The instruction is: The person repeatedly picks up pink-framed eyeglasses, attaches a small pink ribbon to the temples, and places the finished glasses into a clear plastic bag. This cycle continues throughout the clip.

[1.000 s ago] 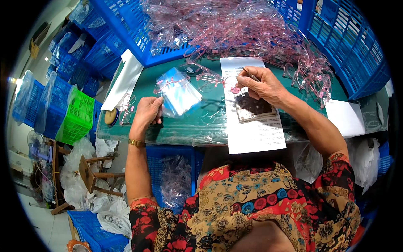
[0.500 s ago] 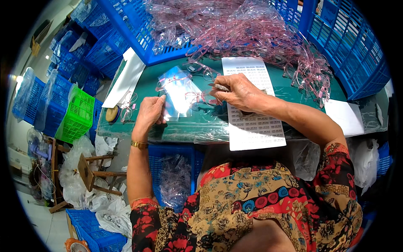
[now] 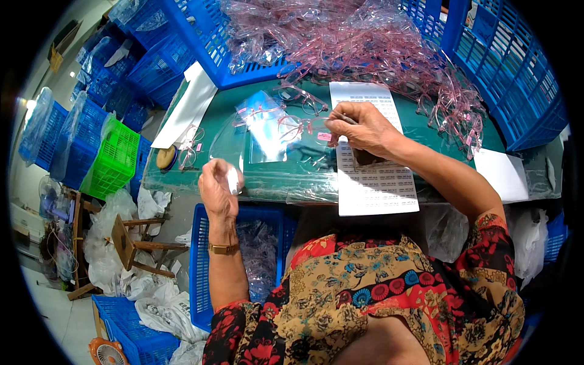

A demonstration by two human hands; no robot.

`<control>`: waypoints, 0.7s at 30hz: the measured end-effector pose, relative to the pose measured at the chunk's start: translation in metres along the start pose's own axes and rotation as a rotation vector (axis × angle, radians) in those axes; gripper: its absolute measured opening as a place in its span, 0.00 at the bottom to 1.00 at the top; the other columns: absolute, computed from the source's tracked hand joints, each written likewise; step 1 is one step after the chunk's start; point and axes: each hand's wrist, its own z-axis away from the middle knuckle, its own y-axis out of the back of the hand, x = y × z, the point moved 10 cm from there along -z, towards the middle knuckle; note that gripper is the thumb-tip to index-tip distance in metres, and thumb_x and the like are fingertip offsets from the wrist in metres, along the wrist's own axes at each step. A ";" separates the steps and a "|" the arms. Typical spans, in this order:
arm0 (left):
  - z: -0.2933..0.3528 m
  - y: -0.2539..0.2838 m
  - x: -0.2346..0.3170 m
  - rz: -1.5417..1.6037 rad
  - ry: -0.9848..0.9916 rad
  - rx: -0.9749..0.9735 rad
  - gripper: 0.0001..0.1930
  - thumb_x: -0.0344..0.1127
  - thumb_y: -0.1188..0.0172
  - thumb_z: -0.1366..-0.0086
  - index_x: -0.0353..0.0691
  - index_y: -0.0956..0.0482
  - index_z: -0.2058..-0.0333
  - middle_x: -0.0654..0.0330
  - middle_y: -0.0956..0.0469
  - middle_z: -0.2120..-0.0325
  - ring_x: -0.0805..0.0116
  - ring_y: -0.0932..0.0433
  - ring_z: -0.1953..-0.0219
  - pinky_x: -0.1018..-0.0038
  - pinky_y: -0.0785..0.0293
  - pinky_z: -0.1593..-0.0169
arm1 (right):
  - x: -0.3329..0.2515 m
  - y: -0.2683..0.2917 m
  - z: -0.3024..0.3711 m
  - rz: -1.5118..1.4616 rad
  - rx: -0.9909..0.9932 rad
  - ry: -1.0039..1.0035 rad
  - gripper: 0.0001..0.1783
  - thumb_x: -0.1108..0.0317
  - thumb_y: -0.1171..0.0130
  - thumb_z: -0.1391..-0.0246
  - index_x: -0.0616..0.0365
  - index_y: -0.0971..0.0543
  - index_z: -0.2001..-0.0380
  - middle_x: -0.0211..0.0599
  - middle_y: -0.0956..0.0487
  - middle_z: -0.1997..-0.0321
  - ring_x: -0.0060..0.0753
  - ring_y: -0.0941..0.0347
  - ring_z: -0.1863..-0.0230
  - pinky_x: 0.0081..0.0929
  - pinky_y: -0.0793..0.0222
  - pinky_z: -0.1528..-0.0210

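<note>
My right hand [image 3: 365,131] is closed round a slim grey pen-like tool [image 3: 344,117], its fingertips beside a pink tag [image 3: 324,136] on the arm of a pair of pink-framed eyeglasses [image 3: 292,128]. The glasses lie over a shiny clear plastic sleeve [image 3: 266,143] on the green tabletop. Under that hand is a printed white label sheet [image 3: 377,191] with a small dark block [image 3: 367,158] on it. My left hand [image 3: 219,188] is near the table's front edge, fingers curled together; a whitish glint shows at them, too unclear to name. Another pair of glasses [image 3: 302,98] lies just beyond.
A heap of bagged pink eyeglasses [image 3: 365,55] spills from a blue crate [image 3: 219,67] at the back. Another blue crate [image 3: 511,79] stands at right. A round tin [image 3: 166,158] and white paper [image 3: 185,109] lie left. A blue crate [image 3: 201,267] sits below the table edge.
My left hand has left the plastic sleeve and drawn back toward the table's front edge. My right hand stays by the tagged glasses, its tool now tilted differently.
</note>
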 end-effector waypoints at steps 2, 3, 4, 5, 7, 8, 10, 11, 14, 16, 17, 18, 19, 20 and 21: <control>0.003 -0.017 -0.015 0.185 0.142 -0.093 0.11 0.38 0.49 0.33 0.34 0.26 0.65 0.53 0.22 0.70 0.61 0.20 0.66 0.72 0.21 0.64 | -0.014 0.012 0.019 0.041 0.051 0.029 0.12 0.61 0.43 0.43 0.59 0.24 0.71 0.31 0.22 0.77 0.15 0.34 0.77 0.20 0.42 0.76; 0.004 -0.019 -0.019 0.215 0.181 -0.067 0.11 0.37 0.49 0.33 0.34 0.26 0.62 0.52 0.22 0.66 0.60 0.20 0.63 0.70 0.21 0.61 | -0.021 0.017 0.027 0.060 0.065 0.042 0.13 0.60 0.44 0.43 0.59 0.24 0.72 0.31 0.21 0.77 0.16 0.34 0.77 0.22 0.39 0.73; 0.004 -0.028 -0.025 0.246 0.220 -0.042 0.11 0.37 0.49 0.33 0.34 0.26 0.60 0.51 0.23 0.61 0.59 0.20 0.60 0.68 0.20 0.58 | -0.031 0.022 0.038 0.115 0.108 0.063 0.12 0.61 0.44 0.43 0.60 0.23 0.72 0.29 0.22 0.78 0.16 0.39 0.79 0.22 0.42 0.75; 0.005 -0.038 -0.032 0.279 0.262 -0.028 0.12 0.36 0.49 0.33 0.34 0.26 0.57 0.49 0.23 0.57 0.58 0.20 0.57 0.66 0.20 0.55 | -0.039 0.028 0.050 0.166 0.178 0.148 0.11 0.63 0.44 0.43 0.61 0.24 0.71 0.29 0.22 0.78 0.16 0.38 0.79 0.21 0.42 0.77; 0.009 -0.053 -0.038 0.301 0.272 -0.009 0.14 0.35 0.47 0.34 0.32 0.28 0.55 0.48 0.23 0.55 0.57 0.22 0.53 0.65 0.21 0.51 | -0.054 0.034 0.078 0.272 0.273 0.261 0.08 0.67 0.42 0.45 0.61 0.24 0.71 0.31 0.22 0.78 0.16 0.35 0.80 0.21 0.41 0.78; 0.010 -0.062 -0.042 0.308 0.281 0.000 0.14 0.36 0.47 0.33 0.32 0.28 0.54 0.48 0.24 0.55 0.57 0.22 0.53 0.66 0.21 0.51 | -0.057 0.033 0.090 0.277 0.295 0.323 0.06 0.69 0.41 0.46 0.61 0.24 0.70 0.32 0.21 0.78 0.16 0.33 0.79 0.20 0.40 0.78; 0.011 -0.072 -0.048 0.332 0.292 0.010 0.16 0.36 0.48 0.33 0.32 0.30 0.51 0.47 0.25 0.53 0.56 0.23 0.51 0.66 0.22 0.50 | -0.057 0.028 0.109 0.228 0.303 0.405 0.04 0.73 0.40 0.47 0.61 0.25 0.69 0.36 0.20 0.76 0.17 0.27 0.77 0.19 0.37 0.77; 0.012 -0.076 -0.048 0.329 0.280 0.002 0.16 0.37 0.49 0.32 0.31 0.30 0.51 0.46 0.25 0.52 0.56 0.24 0.50 0.66 0.22 0.50 | -0.057 0.021 0.115 0.250 0.254 0.388 0.05 0.75 0.40 0.48 0.61 0.25 0.67 0.38 0.20 0.75 0.18 0.26 0.75 0.18 0.36 0.76; 0.015 -0.088 -0.047 0.316 0.254 -0.011 0.17 0.38 0.51 0.31 0.30 0.31 0.51 0.44 0.27 0.51 0.54 0.25 0.49 0.66 0.24 0.49 | -0.047 0.013 0.131 0.305 0.272 0.502 0.11 0.78 0.38 0.52 0.60 0.24 0.64 0.38 0.20 0.71 0.27 0.22 0.73 0.21 0.31 0.73; 0.020 -0.095 -0.047 0.301 0.250 -0.011 0.17 0.39 0.52 0.31 0.30 0.31 0.51 0.44 0.26 0.52 0.55 0.24 0.50 0.66 0.24 0.49 | -0.053 0.012 0.135 0.365 0.295 0.526 0.11 0.78 0.37 0.52 0.60 0.24 0.64 0.38 0.20 0.69 0.31 0.21 0.72 0.23 0.30 0.72; 0.022 -0.100 -0.046 0.267 0.240 -0.058 0.17 0.39 0.52 0.30 0.30 0.30 0.51 0.44 0.26 0.52 0.55 0.25 0.49 0.66 0.24 0.49 | -0.055 0.010 0.137 0.397 0.307 0.537 0.12 0.78 0.37 0.53 0.60 0.24 0.63 0.39 0.20 0.69 0.32 0.21 0.71 0.23 0.29 0.72; 0.025 -0.104 -0.046 0.233 0.229 -0.104 0.17 0.39 0.52 0.30 0.31 0.30 0.51 0.44 0.26 0.52 0.56 0.25 0.49 0.66 0.24 0.48 | -0.054 0.011 0.136 0.413 0.327 0.563 0.12 0.78 0.36 0.54 0.60 0.24 0.64 0.39 0.20 0.68 0.35 0.21 0.70 0.24 0.28 0.71; 0.027 -0.108 -0.046 0.199 0.219 -0.150 0.17 0.39 0.52 0.30 0.32 0.30 0.51 0.45 0.26 0.52 0.57 0.25 0.49 0.66 0.24 0.48 | -0.055 0.011 0.135 0.410 0.339 0.563 0.12 0.78 0.36 0.54 0.60 0.24 0.64 0.39 0.20 0.68 0.35 0.20 0.70 0.24 0.28 0.71; 0.031 -0.115 -0.044 0.168 0.193 -0.182 0.18 0.40 0.54 0.30 0.31 0.30 0.51 0.45 0.24 0.54 0.58 0.23 0.52 0.66 0.22 0.50 | -0.056 0.011 0.133 0.407 0.348 0.565 0.13 0.78 0.36 0.54 0.60 0.24 0.63 0.39 0.20 0.68 0.35 0.20 0.70 0.24 0.28 0.71; 0.034 -0.120 -0.043 0.136 0.175 -0.214 0.18 0.40 0.54 0.30 0.30 0.29 0.51 0.45 0.24 0.55 0.58 0.22 0.53 0.67 0.22 0.51 | -0.057 0.010 0.133 0.404 0.357 0.566 0.13 0.78 0.36 0.54 0.60 0.24 0.63 0.39 0.20 0.68 0.34 0.20 0.70 0.24 0.28 0.71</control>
